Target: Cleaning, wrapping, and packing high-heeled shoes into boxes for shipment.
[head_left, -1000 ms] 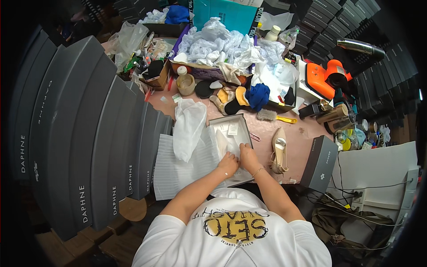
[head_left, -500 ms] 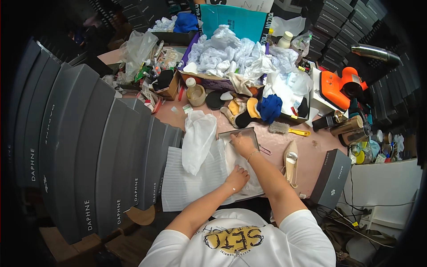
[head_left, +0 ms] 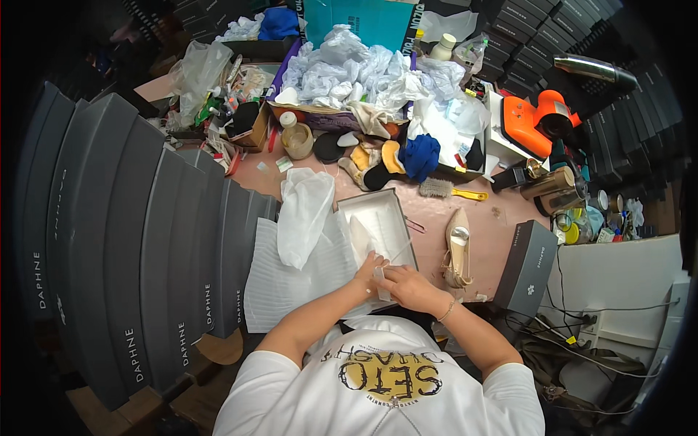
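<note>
My left hand (head_left: 369, 273) and my right hand (head_left: 411, 286) meet at the near end of an open grey shoebox (head_left: 402, 222). White wrapping (head_left: 383, 214) lines the box, and a pale wrapped shape lies along its left side. Between my fingers is a small piece of white wrapping (head_left: 381, 282), with the right fingers bent over it. The left fingertips are partly hidden, and I cannot make out what they pinch. Right of the box, a single beige pointed flat shoe (head_left: 456, 251) rests on the pink tabletop.
White foam sheets (head_left: 291, 291) and a crumpled translucent sheet (head_left: 306, 218) lie left of the box. Stacked dark shoeboxes (head_left: 156, 254) wall the left side. A closed grey box (head_left: 527, 265) stands right; a yellow-handled brush (head_left: 465, 193) and cloths lie beyond.
My right hand has come from the far end of the shoebox to its near end, beside my left hand. The box's inside now shows. The whole view has shifted slightly.
</note>
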